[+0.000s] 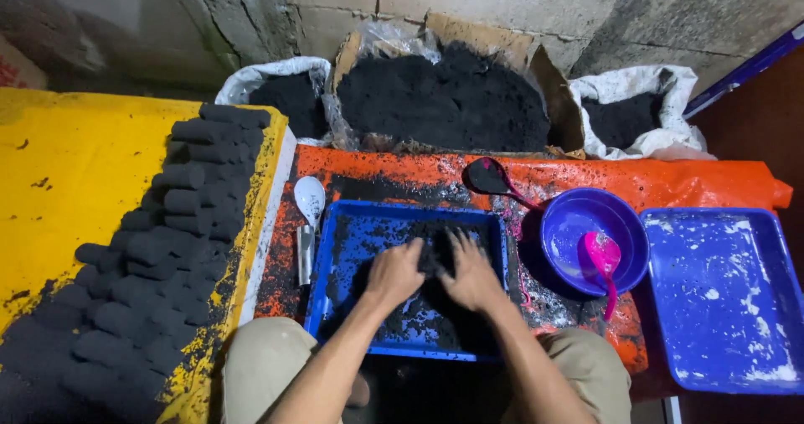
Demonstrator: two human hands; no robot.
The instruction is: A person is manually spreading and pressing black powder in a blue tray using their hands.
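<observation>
A blue rectangular tray (343,223) lies in front of me with black powdery material (431,315) spread inside it. My left hand (394,271) rests palm down in the tray, its fingers curled into the black material. Beside it, my right hand (471,271) also presses into the same pile, fingers spread a little. Both hands are dusted black and almost touch each other. My knees frame the tray's near edge.
Many dark cylindrical briquettes (159,256) lie in rows on a yellow surface (67,181) at the left. A white spoon (308,198), a purple bowl (578,214) with a pink spoon (601,261), another blue tray (724,298), and a box and sacks of black powder (444,97) surround the orange sheet (670,181).
</observation>
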